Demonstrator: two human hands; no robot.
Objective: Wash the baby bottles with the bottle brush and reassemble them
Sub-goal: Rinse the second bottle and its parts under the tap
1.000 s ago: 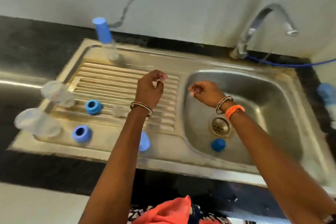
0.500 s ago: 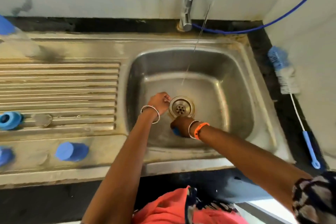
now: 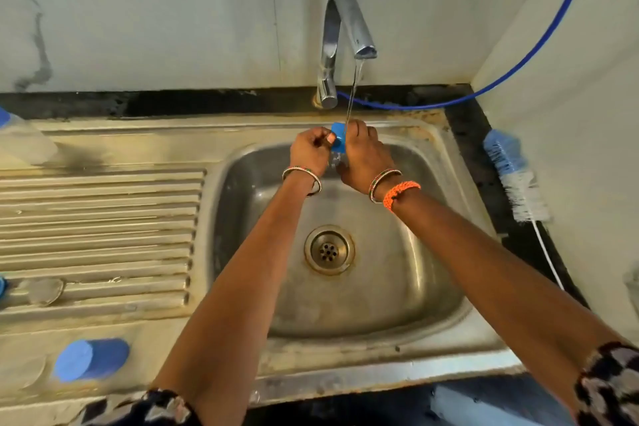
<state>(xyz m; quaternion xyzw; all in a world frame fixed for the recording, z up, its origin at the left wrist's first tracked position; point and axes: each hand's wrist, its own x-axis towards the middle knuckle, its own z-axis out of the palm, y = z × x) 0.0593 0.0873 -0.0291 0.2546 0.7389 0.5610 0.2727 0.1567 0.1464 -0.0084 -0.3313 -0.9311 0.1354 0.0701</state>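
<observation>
Both hands are raised over the back of the sink basin [image 3: 408, 287], under the thin water stream from the tap [image 3: 345, 31]. My right hand [image 3: 363, 157] grips a blue bottle ring [image 3: 338, 137] with a clear teat below it. My left hand [image 3: 311, 152] pinches the ring's left side with thumb and fingers. The bottle brush [image 3: 511, 173], blue and white bristles on a white wire, lies on the black counter at the right. A blue cap [image 3: 91, 358] lies on its side at the sink's front left rim. A clear bottle [image 3: 24, 142] stands at the far left.
The ribbed drainboard [image 3: 103, 225] spreads left of the basin, with a small clear disc [image 3: 45, 290] on it. The drain [image 3: 329, 249] sits mid-basin. A blue hose [image 3: 518, 66] runs along the wall behind the tap. Tiled walls close the back and right.
The view swung from the drainboard to the basin. My right hand picked the blue ring up from beside the drain, and both hands rose with it under the running water.
</observation>
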